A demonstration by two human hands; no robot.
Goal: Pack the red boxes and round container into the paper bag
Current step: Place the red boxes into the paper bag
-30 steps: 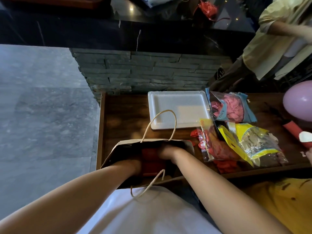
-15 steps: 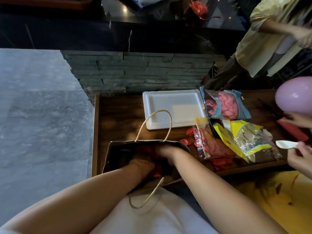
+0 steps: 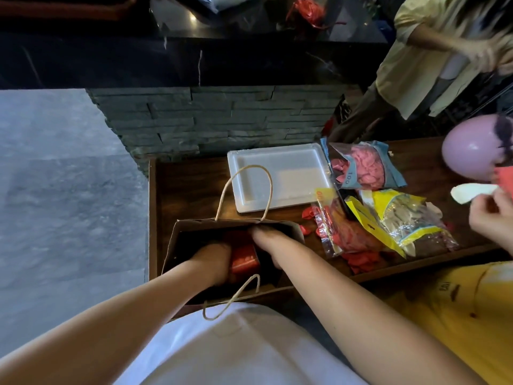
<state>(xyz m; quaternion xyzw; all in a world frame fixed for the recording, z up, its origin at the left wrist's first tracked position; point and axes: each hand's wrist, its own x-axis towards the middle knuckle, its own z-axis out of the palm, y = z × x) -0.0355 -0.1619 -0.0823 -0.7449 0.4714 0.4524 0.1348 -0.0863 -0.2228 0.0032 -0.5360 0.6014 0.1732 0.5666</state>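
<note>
Both hands in bag [image 3: 177, 245] — seating a red box [image 3: 244, 258].
Left hand [image 3: 213, 262] wraps the box; right hand [image 3: 268, 241] spreads the far wall open — fingers hidden, grip unclear.

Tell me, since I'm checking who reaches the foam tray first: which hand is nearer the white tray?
Right. The right hand is at the paper bag's far rim, just short of the white tray. The left hand sits deeper inside, against a red box.

Wooden table [image 3: 188, 190] bears paper bag [image 3: 177, 245], white tray [image 3: 277, 182], balloon packets [image 3: 388, 218].
</note>
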